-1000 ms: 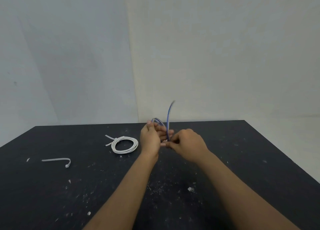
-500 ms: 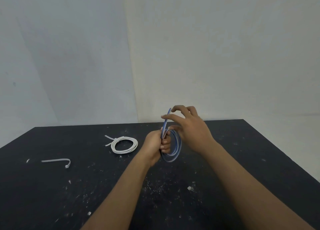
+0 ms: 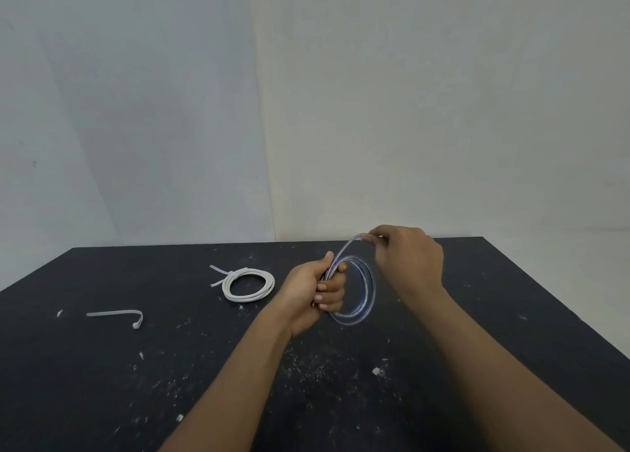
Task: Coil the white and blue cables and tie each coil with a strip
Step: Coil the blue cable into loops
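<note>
The blue cable [image 3: 366, 289] hangs as a loose, blurred coil above the black table [image 3: 102, 383]. My left hand [image 3: 315, 289] is closed around the coil's left side. My right hand [image 3: 407, 257] pinches the cable's free end up and to the right of the coil. The white cable [image 3: 248, 285] lies coiled flat on the table to the left, with a white strip tied round it at its upper left. A second white strip [image 3: 116, 315], bent at one end, lies alone further left.
The table's far edge meets a pale wall corner just behind my hands. Its right edge runs diagonally down to the lower right. White specks and crumbs [image 3: 376, 371] are scattered over the surface.
My right hand moved up and to the right, drawing the blue cable's free end away from the coil. My left hand kept its grip and shifted slightly lower.
</note>
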Action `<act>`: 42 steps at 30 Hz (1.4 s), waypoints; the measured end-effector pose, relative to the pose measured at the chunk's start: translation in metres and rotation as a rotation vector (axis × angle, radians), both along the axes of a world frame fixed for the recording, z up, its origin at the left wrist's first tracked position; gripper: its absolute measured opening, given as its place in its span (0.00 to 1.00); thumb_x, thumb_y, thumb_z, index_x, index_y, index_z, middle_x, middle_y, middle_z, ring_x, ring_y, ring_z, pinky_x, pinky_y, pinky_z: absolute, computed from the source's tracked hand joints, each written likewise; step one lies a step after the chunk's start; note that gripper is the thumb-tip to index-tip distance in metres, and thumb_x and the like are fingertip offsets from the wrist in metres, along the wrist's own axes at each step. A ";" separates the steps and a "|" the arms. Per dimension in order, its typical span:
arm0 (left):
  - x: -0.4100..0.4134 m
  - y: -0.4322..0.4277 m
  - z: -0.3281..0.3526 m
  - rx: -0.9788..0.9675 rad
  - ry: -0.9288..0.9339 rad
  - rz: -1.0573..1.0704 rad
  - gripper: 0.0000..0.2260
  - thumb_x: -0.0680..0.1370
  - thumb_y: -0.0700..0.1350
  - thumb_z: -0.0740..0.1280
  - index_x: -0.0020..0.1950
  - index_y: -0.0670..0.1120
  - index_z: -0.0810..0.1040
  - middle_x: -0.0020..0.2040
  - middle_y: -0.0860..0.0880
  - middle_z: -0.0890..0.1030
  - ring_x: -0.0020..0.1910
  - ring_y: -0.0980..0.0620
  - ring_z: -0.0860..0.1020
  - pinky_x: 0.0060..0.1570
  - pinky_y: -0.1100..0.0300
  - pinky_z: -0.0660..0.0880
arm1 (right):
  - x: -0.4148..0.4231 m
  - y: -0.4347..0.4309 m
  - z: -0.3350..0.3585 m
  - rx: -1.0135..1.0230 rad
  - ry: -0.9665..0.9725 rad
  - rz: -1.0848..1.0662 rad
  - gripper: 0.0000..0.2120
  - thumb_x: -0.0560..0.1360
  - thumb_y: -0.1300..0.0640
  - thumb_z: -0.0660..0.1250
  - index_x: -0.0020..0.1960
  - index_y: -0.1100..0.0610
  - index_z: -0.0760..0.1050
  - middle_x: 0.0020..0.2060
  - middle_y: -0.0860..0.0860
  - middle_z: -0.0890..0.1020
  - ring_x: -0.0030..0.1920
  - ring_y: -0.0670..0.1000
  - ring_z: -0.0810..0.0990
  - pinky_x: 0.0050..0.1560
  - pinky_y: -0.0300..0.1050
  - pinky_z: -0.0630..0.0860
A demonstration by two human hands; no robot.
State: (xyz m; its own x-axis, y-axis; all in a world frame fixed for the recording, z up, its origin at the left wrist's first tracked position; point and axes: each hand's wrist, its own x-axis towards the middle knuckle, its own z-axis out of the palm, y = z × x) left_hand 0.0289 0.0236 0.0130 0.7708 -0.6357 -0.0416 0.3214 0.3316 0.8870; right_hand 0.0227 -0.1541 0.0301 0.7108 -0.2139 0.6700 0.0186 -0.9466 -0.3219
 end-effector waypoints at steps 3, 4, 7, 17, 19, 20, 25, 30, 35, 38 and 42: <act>0.000 0.002 0.000 0.038 -0.001 -0.034 0.16 0.84 0.50 0.53 0.42 0.43 0.71 0.25 0.53 0.59 0.19 0.58 0.56 0.22 0.64 0.54 | 0.002 -0.005 -0.001 0.041 0.004 -0.052 0.13 0.78 0.43 0.64 0.48 0.48 0.84 0.35 0.50 0.85 0.36 0.57 0.81 0.32 0.42 0.65; -0.001 0.002 0.000 0.044 0.003 -0.041 0.16 0.84 0.50 0.53 0.43 0.43 0.70 0.25 0.53 0.59 0.19 0.58 0.56 0.22 0.64 0.54 | 0.002 -0.005 -0.001 0.048 0.008 -0.069 0.13 0.78 0.44 0.64 0.48 0.48 0.84 0.35 0.51 0.85 0.36 0.57 0.81 0.32 0.43 0.66; -0.001 0.002 -0.001 0.024 0.027 -0.039 0.16 0.84 0.49 0.53 0.42 0.43 0.70 0.25 0.53 0.59 0.19 0.58 0.56 0.23 0.64 0.53 | 0.005 -0.007 -0.004 0.042 0.055 -0.096 0.13 0.78 0.43 0.63 0.49 0.48 0.84 0.36 0.51 0.84 0.37 0.57 0.81 0.32 0.43 0.67; 0.017 0.016 0.010 -0.332 0.224 0.208 0.17 0.84 0.45 0.50 0.39 0.42 0.69 0.21 0.53 0.60 0.16 0.59 0.58 0.18 0.66 0.54 | -0.009 -0.002 -0.029 -0.095 0.175 0.571 0.04 0.78 0.53 0.61 0.51 0.44 0.69 0.35 0.41 0.82 0.36 0.45 0.79 0.39 0.49 0.78; 0.019 0.019 0.011 -0.355 0.247 0.228 0.17 0.84 0.45 0.50 0.39 0.42 0.69 0.21 0.53 0.60 0.15 0.58 0.58 0.17 0.66 0.55 | -0.010 -0.001 -0.029 -0.033 0.187 0.631 0.09 0.75 0.58 0.61 0.52 0.46 0.71 0.39 0.42 0.82 0.41 0.45 0.80 0.45 0.47 0.78; 0.020 0.020 0.011 -0.363 0.257 0.235 0.17 0.84 0.44 0.50 0.39 0.42 0.69 0.21 0.53 0.60 0.15 0.58 0.58 0.17 0.66 0.55 | -0.011 -0.001 -0.029 -0.011 0.193 0.649 0.12 0.73 0.60 0.62 0.53 0.47 0.73 0.43 0.42 0.83 0.45 0.44 0.81 0.47 0.44 0.77; 0.021 0.026 0.013 -0.408 0.279 0.216 0.16 0.84 0.43 0.51 0.39 0.42 0.69 0.21 0.53 0.60 0.15 0.58 0.58 0.17 0.66 0.54 | -0.011 0.010 -0.028 0.513 0.153 0.757 0.04 0.78 0.60 0.68 0.49 0.54 0.81 0.41 0.47 0.86 0.43 0.43 0.84 0.39 0.28 0.71; 0.019 0.024 0.010 -0.402 0.255 0.212 0.16 0.83 0.43 0.51 0.38 0.42 0.69 0.21 0.53 0.60 0.15 0.58 0.58 0.16 0.66 0.52 | -0.010 0.021 -0.026 0.882 0.259 0.720 0.10 0.76 0.61 0.71 0.54 0.56 0.73 0.31 0.55 0.85 0.31 0.50 0.83 0.30 0.37 0.73; 0.019 0.023 0.009 -0.369 0.232 0.241 0.15 0.83 0.43 0.52 0.38 0.42 0.69 0.20 0.53 0.59 0.14 0.59 0.57 0.16 0.66 0.51 | -0.009 0.026 -0.022 1.247 0.529 0.696 0.03 0.78 0.59 0.69 0.48 0.59 0.76 0.46 0.58 0.86 0.39 0.56 0.84 0.45 0.51 0.80; 0.020 0.021 0.007 -0.327 0.193 0.295 0.15 0.83 0.43 0.51 0.38 0.42 0.69 0.19 0.54 0.59 0.14 0.59 0.57 0.16 0.66 0.52 | -0.009 0.033 -0.016 1.444 0.620 0.780 0.07 0.82 0.62 0.59 0.45 0.57 0.69 0.50 0.61 0.85 0.45 0.63 0.84 0.52 0.62 0.81; 0.019 0.019 0.002 -0.354 0.166 0.295 0.16 0.84 0.43 0.51 0.40 0.41 0.70 0.21 0.53 0.60 0.16 0.59 0.58 0.18 0.66 0.55 | -0.007 0.047 -0.008 1.558 0.560 0.715 0.08 0.81 0.66 0.51 0.51 0.59 0.67 0.37 0.60 0.81 0.34 0.58 0.81 0.47 0.62 0.81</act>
